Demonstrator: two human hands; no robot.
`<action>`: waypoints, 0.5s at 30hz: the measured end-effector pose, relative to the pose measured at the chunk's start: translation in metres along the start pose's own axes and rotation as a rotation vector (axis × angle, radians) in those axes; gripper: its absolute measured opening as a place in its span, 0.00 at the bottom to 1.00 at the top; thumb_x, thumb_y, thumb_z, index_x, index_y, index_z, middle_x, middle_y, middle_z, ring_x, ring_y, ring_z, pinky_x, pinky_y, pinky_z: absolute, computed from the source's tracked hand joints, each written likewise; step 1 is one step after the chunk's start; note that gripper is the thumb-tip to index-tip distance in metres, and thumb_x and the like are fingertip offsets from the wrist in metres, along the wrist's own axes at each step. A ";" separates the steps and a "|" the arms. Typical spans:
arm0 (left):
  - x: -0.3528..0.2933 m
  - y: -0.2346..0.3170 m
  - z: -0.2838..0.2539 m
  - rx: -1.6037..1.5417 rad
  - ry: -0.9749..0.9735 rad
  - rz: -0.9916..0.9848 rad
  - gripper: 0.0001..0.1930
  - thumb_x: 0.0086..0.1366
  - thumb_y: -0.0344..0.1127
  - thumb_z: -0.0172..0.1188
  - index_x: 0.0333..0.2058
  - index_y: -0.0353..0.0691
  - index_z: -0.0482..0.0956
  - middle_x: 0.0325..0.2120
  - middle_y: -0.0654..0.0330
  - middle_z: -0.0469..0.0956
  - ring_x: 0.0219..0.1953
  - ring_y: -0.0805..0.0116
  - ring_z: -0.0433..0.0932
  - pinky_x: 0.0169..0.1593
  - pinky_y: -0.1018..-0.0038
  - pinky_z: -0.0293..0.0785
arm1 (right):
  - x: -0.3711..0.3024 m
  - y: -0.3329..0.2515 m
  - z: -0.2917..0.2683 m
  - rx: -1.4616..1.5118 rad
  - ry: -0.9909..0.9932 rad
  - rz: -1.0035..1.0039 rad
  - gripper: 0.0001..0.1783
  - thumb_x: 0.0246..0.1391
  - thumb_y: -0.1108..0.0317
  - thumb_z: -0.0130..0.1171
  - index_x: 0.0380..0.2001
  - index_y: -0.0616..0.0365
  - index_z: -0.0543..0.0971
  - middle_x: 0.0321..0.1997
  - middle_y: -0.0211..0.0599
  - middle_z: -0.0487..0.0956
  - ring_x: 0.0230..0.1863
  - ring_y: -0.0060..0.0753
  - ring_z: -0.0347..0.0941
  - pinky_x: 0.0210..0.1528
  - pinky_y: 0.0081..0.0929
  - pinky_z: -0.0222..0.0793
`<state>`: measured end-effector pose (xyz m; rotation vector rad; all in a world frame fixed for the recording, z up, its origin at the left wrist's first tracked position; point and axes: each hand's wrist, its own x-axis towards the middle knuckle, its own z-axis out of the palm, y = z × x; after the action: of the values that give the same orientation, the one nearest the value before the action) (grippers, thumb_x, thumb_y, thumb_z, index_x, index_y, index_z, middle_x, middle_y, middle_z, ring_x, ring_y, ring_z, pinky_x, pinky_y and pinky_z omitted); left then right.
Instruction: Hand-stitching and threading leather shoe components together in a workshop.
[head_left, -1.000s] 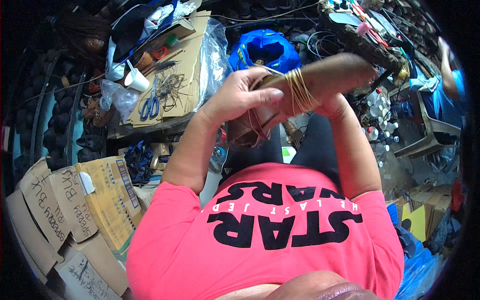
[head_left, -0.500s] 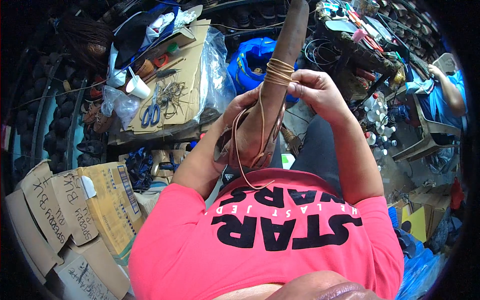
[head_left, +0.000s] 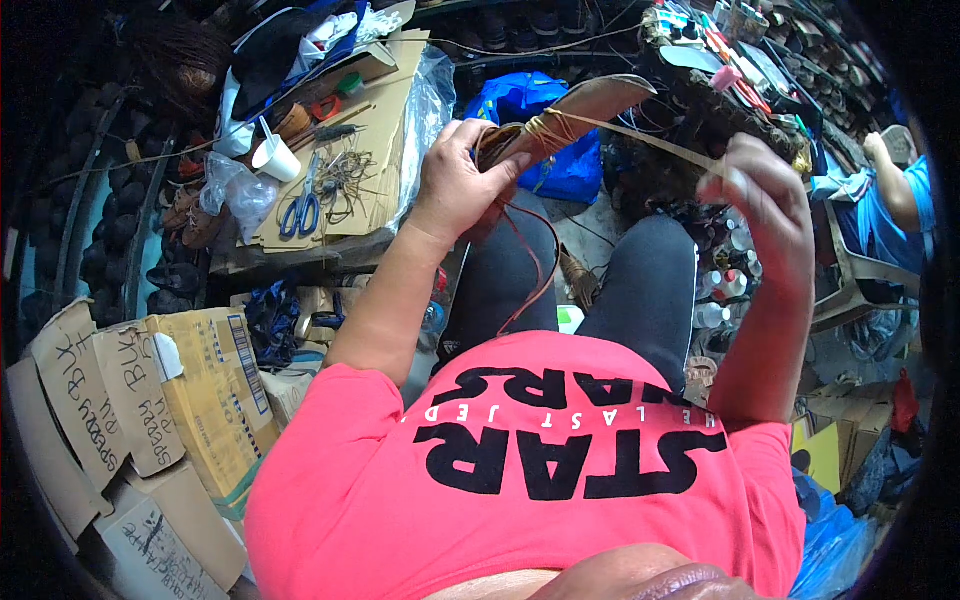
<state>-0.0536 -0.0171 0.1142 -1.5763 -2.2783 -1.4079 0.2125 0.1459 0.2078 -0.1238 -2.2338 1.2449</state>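
My left hand is closed round the near end of a brown leather piece shaped like a shoe, its thumb pressed on top. The far end is long and narrow and points up to the right. Several turns of tan cord wrap its middle. From there the cord runs taut to my right hand, which is raised to the right, slightly blurred, with fingers closed on it. A thin brown leather lace hangs in a loop below my left hand, over my lap. Part of the leather piece is hidden behind my left fingers.
Left, a bench with cardboard sheets holds blue-handled scissors and a white cup. A blue bag lies ahead. White bottles stand on the right, near a person in blue. Cardboard boxes fill the lower left.
My right hand has moved right and away from the leather piece, drawing the cord taut. The piece has tilted to the right, and my left hand has shifted up and left with it.
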 end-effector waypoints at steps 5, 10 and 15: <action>0.007 0.015 -0.001 0.160 0.184 0.158 0.18 0.50 0.37 0.71 0.40 0.42 0.79 0.37 0.56 0.76 0.39 0.58 0.79 0.42 0.67 0.76 | -0.024 -0.011 -0.001 0.042 -0.040 0.023 0.16 0.50 0.59 0.59 0.26 0.64 0.82 0.22 0.29 0.69 0.25 0.19 0.62 0.26 0.19 0.53; 0.012 0.022 -0.007 0.312 0.169 0.338 0.19 0.49 0.39 0.70 0.41 0.45 0.79 0.39 0.57 0.75 0.38 0.58 0.79 0.42 0.66 0.77 | -0.016 0.005 -0.037 -0.360 0.195 0.236 0.16 0.55 0.59 0.59 0.27 0.64 0.81 0.25 0.29 0.69 0.28 0.23 0.64 0.33 0.23 0.58; 0.020 0.042 -0.008 0.286 0.224 0.384 0.19 0.49 0.37 0.71 0.42 0.45 0.79 0.39 0.59 0.75 0.39 0.58 0.79 0.42 0.67 0.78 | -0.023 0.071 -0.025 -0.978 0.205 0.191 0.26 0.48 0.53 0.65 0.49 0.54 0.78 0.47 0.40 0.77 0.47 0.34 0.74 0.49 0.30 0.69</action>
<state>-0.0355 -0.0047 0.1558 -1.5643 -1.8284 -1.0504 0.2311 0.1964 0.1506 -0.8007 -2.4709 0.0999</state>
